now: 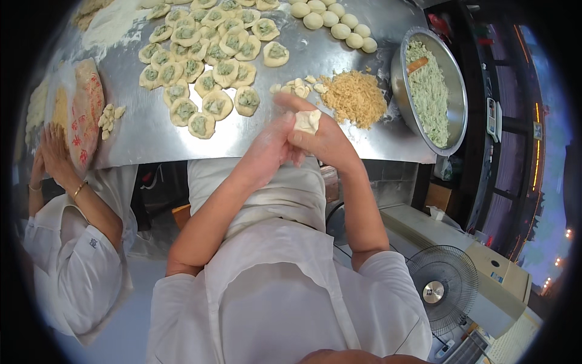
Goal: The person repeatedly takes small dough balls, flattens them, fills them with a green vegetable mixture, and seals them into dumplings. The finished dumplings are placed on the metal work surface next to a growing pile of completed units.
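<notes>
On my steel desk (142,145) stands the big bowl (459,109) of pale green filling (429,97). Above the near edge, my left hand (274,142) and right hand (327,142) together pinch a small dough piece (308,122). I'm probably flattening it; next seems to call for even thinning.
</notes>
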Demonstrator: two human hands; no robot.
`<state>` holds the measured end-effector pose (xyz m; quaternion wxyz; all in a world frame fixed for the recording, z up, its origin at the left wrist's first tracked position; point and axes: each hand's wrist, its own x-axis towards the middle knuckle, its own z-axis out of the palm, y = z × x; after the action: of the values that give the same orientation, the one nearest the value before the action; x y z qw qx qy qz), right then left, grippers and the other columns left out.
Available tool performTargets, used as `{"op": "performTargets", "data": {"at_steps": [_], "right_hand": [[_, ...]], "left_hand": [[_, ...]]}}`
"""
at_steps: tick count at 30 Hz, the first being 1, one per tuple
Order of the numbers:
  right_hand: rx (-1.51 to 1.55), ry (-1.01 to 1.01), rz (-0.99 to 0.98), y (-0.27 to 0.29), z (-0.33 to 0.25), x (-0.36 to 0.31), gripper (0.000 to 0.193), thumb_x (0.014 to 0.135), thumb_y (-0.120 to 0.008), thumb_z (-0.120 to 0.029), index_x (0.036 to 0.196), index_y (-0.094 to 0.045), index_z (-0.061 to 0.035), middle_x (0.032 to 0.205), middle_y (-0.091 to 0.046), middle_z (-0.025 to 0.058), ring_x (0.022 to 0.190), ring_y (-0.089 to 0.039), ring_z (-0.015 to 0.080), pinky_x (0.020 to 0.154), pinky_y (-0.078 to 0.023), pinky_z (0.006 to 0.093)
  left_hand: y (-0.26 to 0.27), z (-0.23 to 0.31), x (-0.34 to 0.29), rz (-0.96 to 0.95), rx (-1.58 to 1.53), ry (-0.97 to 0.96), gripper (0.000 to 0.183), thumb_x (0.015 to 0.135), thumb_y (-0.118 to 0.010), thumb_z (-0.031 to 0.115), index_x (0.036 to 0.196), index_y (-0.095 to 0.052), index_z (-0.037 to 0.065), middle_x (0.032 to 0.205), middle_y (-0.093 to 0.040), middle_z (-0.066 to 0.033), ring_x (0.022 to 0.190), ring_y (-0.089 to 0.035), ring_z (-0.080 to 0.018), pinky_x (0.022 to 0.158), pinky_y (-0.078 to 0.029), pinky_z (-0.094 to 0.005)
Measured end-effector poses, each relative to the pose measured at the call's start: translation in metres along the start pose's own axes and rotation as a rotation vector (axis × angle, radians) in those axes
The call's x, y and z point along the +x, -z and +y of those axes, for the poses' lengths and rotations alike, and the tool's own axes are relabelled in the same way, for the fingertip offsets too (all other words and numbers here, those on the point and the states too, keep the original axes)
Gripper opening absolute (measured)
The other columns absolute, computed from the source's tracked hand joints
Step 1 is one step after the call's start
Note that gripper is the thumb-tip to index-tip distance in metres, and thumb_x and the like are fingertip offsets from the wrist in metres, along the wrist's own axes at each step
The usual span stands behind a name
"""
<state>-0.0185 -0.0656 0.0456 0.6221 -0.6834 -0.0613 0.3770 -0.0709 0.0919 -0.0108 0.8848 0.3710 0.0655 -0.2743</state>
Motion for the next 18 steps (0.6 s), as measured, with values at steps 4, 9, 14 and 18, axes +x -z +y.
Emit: {"op": "performTargets", "data": {"at_steps": [4,9,14,18], "right_hand": [[0.058,0.054,0.163,-0.010,0.000,0.003,0.045,0.102,-0.056,-0.021,0.141,-0.055,0.0008,0.107,-0.075,0.0170,0.100,-0.070,0.0218,0.089,-0.056,0.0354],[-0.327,0.552,0.290,0.000,0.050,0.032,0.043,0.101,-0.055,-0.016,0.141,-0.056,0.0011,0.127,-0.067,0.0214,0.086,-0.070,0.0204,0.069,-0.059,0.0326],[0.254,0.099,-0.067,0.002,0.013,0.003,0.049,0.099,-0.058,-0.012,0.146,-0.051,-0.0002,0.128,-0.066,0.0198,0.084,-0.071,0.0211,0.068,-0.058,0.0311],[0.000,0.072,0.044,-0.007,0.006,0.004,0.042,0.101,-0.055,-0.023,0.135,-0.062,0.0001,0.104,-0.074,0.0108,0.094,-0.070,0.0221,0.082,-0.057,0.0327]], "left_hand": [[-0.018,0.006,0.000,0.054,-0.007,-0.049,0.054,0.110,-0.034,0.052,0.129,-0.054,0.005,0.102,-0.061,-0.0029,0.083,-0.057,-0.0114,0.071,-0.049,-0.0278],[-0.026,0.000,-0.003,0.163,-0.097,-0.108,0.054,0.109,-0.035,0.055,0.123,-0.057,0.007,0.094,-0.059,-0.0007,0.081,-0.055,-0.0089,0.067,-0.047,-0.0259],[-0.001,0.000,-0.006,-0.018,-0.070,0.039,0.055,0.109,-0.036,0.057,0.119,-0.059,0.007,0.093,-0.058,-0.0004,0.079,-0.054,-0.0096,0.070,-0.046,-0.0261],[0.010,0.000,0.003,-0.151,-0.133,0.073,0.058,0.109,-0.033,0.058,0.129,-0.054,0.007,0.102,-0.059,-0.0011,0.082,-0.055,-0.0108,0.071,-0.046,-0.0281]]}}
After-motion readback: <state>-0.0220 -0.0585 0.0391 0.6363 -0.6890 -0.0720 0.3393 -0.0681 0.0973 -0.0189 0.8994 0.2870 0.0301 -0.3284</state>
